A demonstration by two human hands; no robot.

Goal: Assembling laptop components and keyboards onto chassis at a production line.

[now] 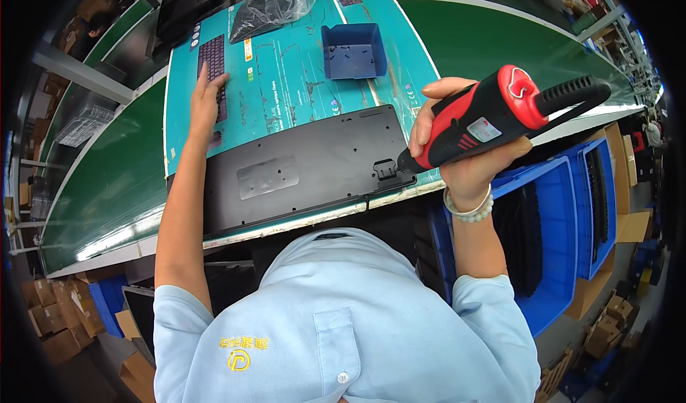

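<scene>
A black keyboard (321,156) lies face down along the near edge of the work surface, its underside with screw holes and a grey label patch showing. My right hand (468,160) is wrapped round a red and black electric screwdriver (475,121). The tool's tip points down at the right end of the keyboard, by a clip-like foot (386,169); whether it touches a screw is hidden. My left hand (205,103) is beyond the keyboard's left end, fingers stretched out over a keyboard picture printed on the cardboard. Nothing shows in it.
The printed teal cardboard sheet (286,96) covers the bench. On it stand a blue bin (354,71) with several small dark screws and a clear plastic bag (275,10) around something black. Green conveyor belt (464,42) runs behind. Blue crates (557,274) with black parts stand at my right.
</scene>
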